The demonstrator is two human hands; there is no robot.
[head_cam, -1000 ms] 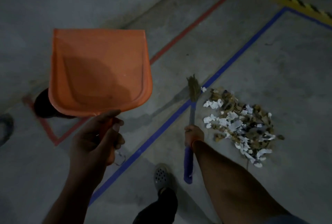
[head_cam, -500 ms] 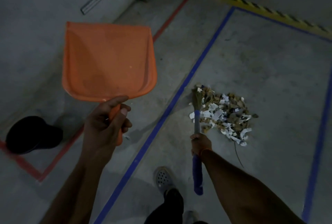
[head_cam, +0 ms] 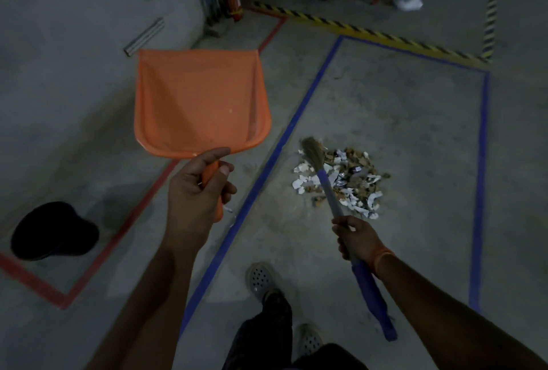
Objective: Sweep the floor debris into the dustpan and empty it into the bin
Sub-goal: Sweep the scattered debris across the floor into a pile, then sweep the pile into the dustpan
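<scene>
Debris pile point(head_cam: 341, 179): on concrete floor, right of the blue tape line point(head_cam: 284, 138). Broom point(head_cam: 332, 197), right hand point(head_cam: 354, 239) clenched round its handle; bristles at pile's left edge. Orange dustpan point(head_cam: 201, 102), left hand point(head_cam: 198, 191) gripping handle, left of line. Black bin point(head_cam: 53, 231) farther left.

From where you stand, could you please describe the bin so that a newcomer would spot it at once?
Start at the blue tape line crossing the concrete floor, then go left past the orange dustpan to the red tape corner. The bin stands inside that corner: a round, black container, the darkest thing on the floor.
</scene>
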